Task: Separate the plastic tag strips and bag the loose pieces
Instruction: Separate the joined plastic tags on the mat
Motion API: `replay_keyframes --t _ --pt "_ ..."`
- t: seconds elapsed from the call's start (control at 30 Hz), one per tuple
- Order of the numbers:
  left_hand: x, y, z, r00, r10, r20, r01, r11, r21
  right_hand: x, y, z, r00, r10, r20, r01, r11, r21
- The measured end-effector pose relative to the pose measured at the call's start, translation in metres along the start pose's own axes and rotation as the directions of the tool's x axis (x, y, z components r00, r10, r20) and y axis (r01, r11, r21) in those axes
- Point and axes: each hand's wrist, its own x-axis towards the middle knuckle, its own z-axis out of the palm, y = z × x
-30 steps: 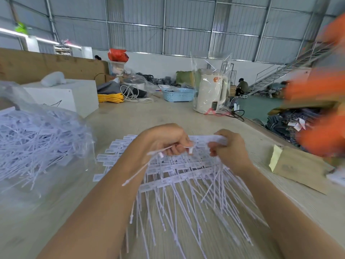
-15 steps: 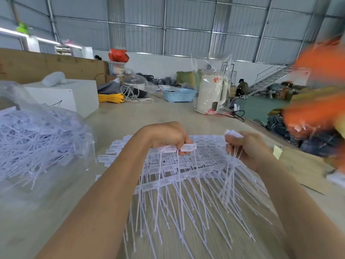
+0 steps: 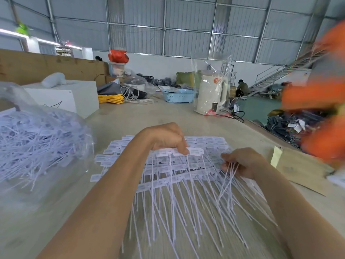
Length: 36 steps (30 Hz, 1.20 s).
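Left hand: the left hand (image 3: 169,140) pinches the label end of a tag strip (image 3: 179,152), lifted just above the pile, its thin tails hanging down toward the table.
Right hand: the right hand (image 3: 242,165) has its fingers curled round a small bunch of loose pieces (image 3: 228,176), held near their upper ends; the tails fan out downward over the pile.
Pile: the remaining strips (image 3: 168,176) lie overlapped on the table (image 3: 130,116) straight ahead, between the two forearms, label ends farthest from the person and tails toward the person.
Bag: a clear plastic bag (image 3: 43,139) holding many loose pieces sits on the table to the left, well apart from the right hand; its mouth cannot be made out.
Handling, judged: very light; the tails look thin and springy, the label ends flat and stiffer. Smooth plastic is likely to slip if taken by the tails alone, and the tails will probably tangle with their neighbours.
Where to hold, judged: by the flat label end, close to the join, so a piece snaps off cleanly.
Risk, judged: pieces may slide out of the bunch on the way to the bag.
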Motion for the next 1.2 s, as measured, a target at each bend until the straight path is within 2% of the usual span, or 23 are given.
replay_keyframes --t 0.1,0.17,0.27,0.33,0.4,0.47,0.57,0.73,0.83,1.0,1.2 --pt "-0.002 0.0 -0.002 1.0 0.012 0.01 -0.012 1.0 0.028 -0.004 -0.006 -0.003 0.997 -0.065 0.038 0.061 0.993 0.104" --pt "-0.004 0.001 -0.003 0.998 0.024 0.065 -0.023 1.0 -0.012 -0.007 -0.013 -0.005 0.992 -0.123 0.041 0.109 0.959 0.262" --pt "-0.005 0.002 -0.002 0.996 0.04 0.083 -0.038 0.999 -0.03 -0.017 -0.023 -0.005 0.975 -0.176 0.132 0.087 0.86 0.502" --pt "-0.005 0.002 -0.002 0.996 0.051 0.066 -0.05 0.999 -0.019 -0.029 -0.029 -0.002 0.956 -0.212 0.204 0.063 0.825 0.562" --pt "-0.006 0.002 -0.002 0.997 0.056 0.06 -0.056 0.998 0.001 -0.041 -0.032 0.005 0.919 -0.25 0.304 0.098 0.892 0.44" --pt "-0.005 0.003 0.001 0.996 0.057 0.068 -0.059 0.998 0.037 -0.051 -0.028 0.02 0.874 -0.26 0.41 0.183 0.959 0.218" --pt "-0.003 0.004 0.006 0.994 0.069 0.09 -0.079 0.991 0.107 -0.055 -0.015 0.044 0.872 -0.283 0.399 0.294 0.955 0.034" --pt "0.0 0.007 0.011 0.993 0.105 0.046 -0.107 0.994 0.034 -0.051 -0.015 0.039 0.872 -0.356 0.337 0.354 0.933 0.069" --pt "0.002 0.005 0.01 0.997 0.079 0.004 -0.079 0.996 0.031 -0.05 -0.016 0.038 0.873 -0.367 0.322 0.36 0.929 0.085" --pt "0.007 0.0 0.008 1.0 0.006 -0.013 -0.005 0.996 0.089 -0.044 -0.014 0.039 0.883 -0.393 0.255 0.413 0.91 -0.029" --pt "0.009 -0.001 0.008 0.998 -0.059 -0.001 0.059 0.991 0.124 -0.039 -0.011 0.039 0.856 -0.455 0.245 0.471 0.882 -0.008"
